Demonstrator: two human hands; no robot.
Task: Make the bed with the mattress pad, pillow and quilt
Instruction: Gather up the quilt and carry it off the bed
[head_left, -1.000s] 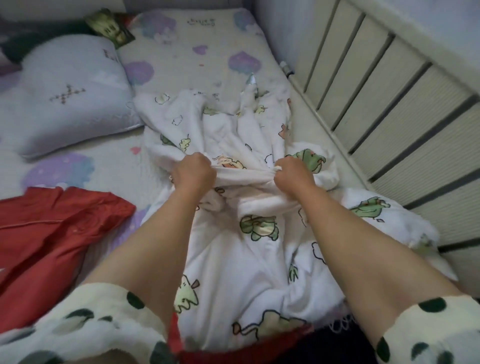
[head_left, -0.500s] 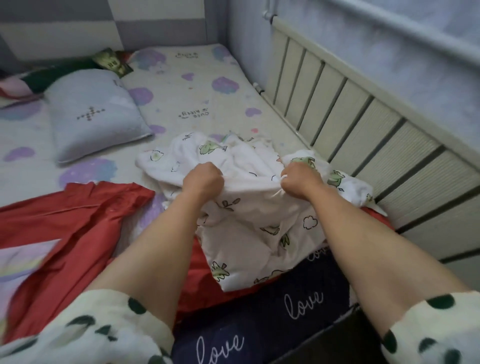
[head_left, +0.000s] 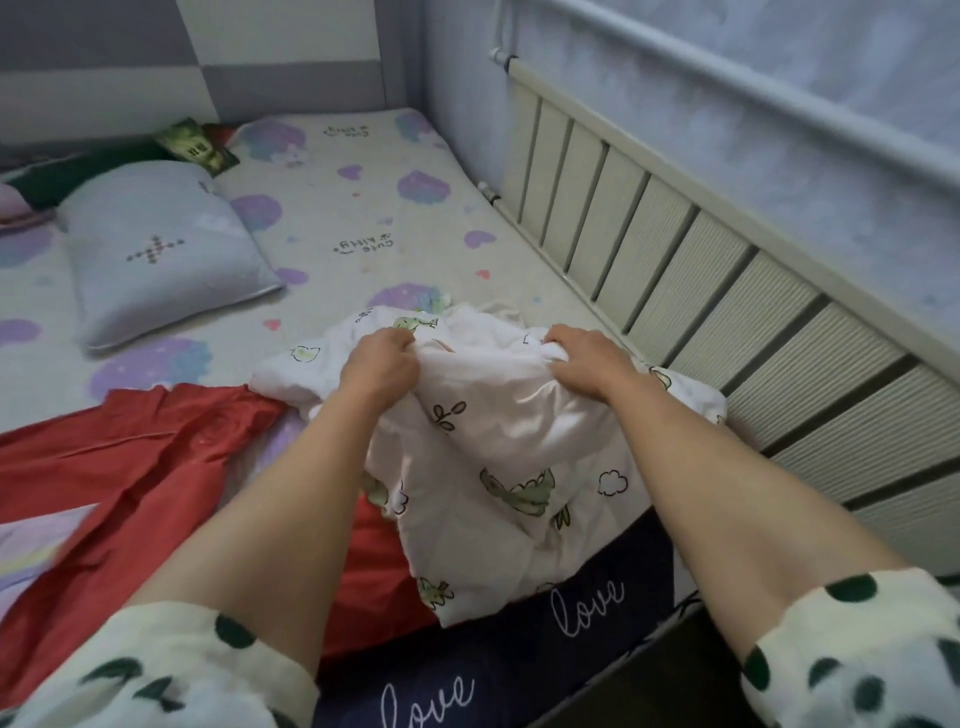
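A white quilt (head_left: 498, 447) printed with green cartoon figures lies bunched at the bed's near right. My left hand (head_left: 376, 364) grips a fold of it at the top left. Close beside, my right hand (head_left: 584, 353) clutches another fold of the same quilt. The mattress pad (head_left: 363, 228), pale with purple blobs and hearts, covers the bed beyond. A grey pillow (head_left: 161, 249) with a small cross pattern rests on the pad at the far left.
A red cloth (head_left: 130, 457) spreads over the near left of the bed. A dark sheet with "love" lettering (head_left: 519, 649) shows at the near edge. A slatted cream rail (head_left: 701, 291) runs along the right side. Dark and pink items (head_left: 62, 182) lie behind the pillow.
Both hands have drawn the quilt toward the near edge, gathering it into a tighter heap. More of the mattress pad and the dark "love" sheet shows now.
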